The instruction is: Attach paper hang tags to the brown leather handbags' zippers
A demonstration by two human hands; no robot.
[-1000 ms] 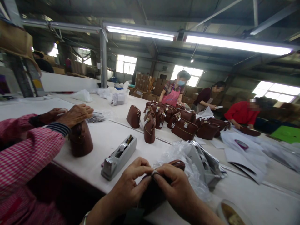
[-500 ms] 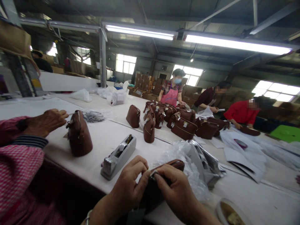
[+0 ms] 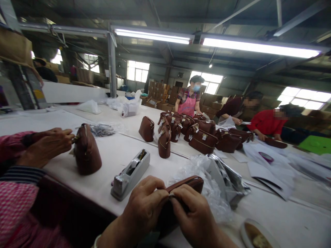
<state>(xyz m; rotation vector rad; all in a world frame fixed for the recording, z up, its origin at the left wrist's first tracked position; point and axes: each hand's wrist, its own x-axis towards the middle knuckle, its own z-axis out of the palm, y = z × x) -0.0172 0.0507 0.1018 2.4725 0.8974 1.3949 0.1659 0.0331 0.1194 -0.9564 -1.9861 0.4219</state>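
1. The left hand (image 3: 144,203) and right hand (image 3: 195,213) are closing thumb against finger, both pinching at a small pale piece (image 3: 171,195) over the near brown bag (image 3: 187,183), which is lying between and beneath them
2. The fingertips are meeting there probably because something so small is needing a pinch from either side
3. The tape dispenser (image 3: 131,175) is standing on the tabletop (image 3: 111,155) left of the bag, and clear plastic (image 3: 191,170) is lying just beyond it, perhaps for easy reach
4. A co-worker's hands (image 3: 46,146) are working at another brown bag (image 3: 87,151), which is standing upright
5. The wearer's hands are hiding much of the near bag, and their fingers are leaving the pale piece's kind unclear
6. The frame is cutting off a round object (image 3: 247,230), dish or roll, at lower right
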